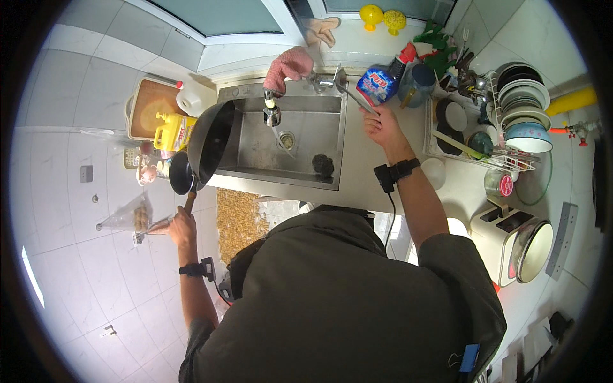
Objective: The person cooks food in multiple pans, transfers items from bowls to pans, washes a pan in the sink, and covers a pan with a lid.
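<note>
My left hand [183,227] grips the wooden handle of a black wok [210,139], which is tilted on its side over the left edge of the steel sink [254,143]. A smaller dark pan [180,173] is beside the wok. My right hand [381,125] is closed around the handle of a metal utensil [355,99], its round head up by the faucet base. Water runs from the faucet spout [272,115], whose neck is wrapped in pink cloth [287,67]. A dark scouring pad [323,165] lies in the sink's near right corner.
Left of the sink stand a yellow jug [173,132], a white jug [194,98] and a tan basin [153,110]. A blue cleaner bottle [378,84] stands behind my right hand. Further right are a dish rack [512,160] with stacked bowls, a glass jar [495,183] and a toaster [493,239].
</note>
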`<action>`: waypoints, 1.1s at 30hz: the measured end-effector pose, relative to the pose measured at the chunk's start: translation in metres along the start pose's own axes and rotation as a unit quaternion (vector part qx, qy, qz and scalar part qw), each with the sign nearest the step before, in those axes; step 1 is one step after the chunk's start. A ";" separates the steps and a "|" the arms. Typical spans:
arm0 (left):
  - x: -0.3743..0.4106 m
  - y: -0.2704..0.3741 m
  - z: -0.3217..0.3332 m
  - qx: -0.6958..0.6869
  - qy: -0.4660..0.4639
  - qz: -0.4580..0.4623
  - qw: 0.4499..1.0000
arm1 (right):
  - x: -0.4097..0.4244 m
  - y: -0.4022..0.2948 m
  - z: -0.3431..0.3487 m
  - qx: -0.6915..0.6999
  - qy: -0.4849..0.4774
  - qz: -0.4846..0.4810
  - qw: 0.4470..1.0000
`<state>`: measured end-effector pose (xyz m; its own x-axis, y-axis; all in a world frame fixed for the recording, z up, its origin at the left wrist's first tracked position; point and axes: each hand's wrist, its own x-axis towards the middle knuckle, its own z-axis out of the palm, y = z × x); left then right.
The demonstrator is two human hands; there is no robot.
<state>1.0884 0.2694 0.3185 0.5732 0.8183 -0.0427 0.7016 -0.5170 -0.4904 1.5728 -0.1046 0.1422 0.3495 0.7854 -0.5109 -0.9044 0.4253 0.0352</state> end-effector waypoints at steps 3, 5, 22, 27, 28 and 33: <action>-0.010 -0.003 0.000 -0.008 0.000 -0.003 1.000 | -0.005 -0.001 -0.016 -0.055 -0.018 -0.009 0.998; -0.013 0.000 -0.006 -0.016 0.002 0.005 1.000 | -0.007 -0.002 -0.024 -0.085 -0.030 -0.006 0.996; 0.059 -0.033 0.043 -0.102 0.058 0.092 0.989 | -0.027 0.048 0.041 -0.367 0.114 -0.207 0.900; 0.079 -0.037 0.083 -0.277 0.023 0.160 0.947 | -0.058 0.122 0.057 -0.413 0.185 -0.286 0.845; 0.080 -0.039 0.096 -0.315 0.012 0.180 0.932 | -0.062 0.140 0.055 -0.430 0.198 -0.296 0.829; 0.065 -0.015 0.113 -0.472 -0.199 0.187 0.838 | -0.092 0.212 0.044 -0.440 0.247 -0.316 0.803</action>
<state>1.0677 0.3587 0.2249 0.7727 0.4774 -0.4184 0.6348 -0.5708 0.5208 1.3598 -0.0665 0.2346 0.8634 0.1715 -0.4745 -0.4838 0.0147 -0.8751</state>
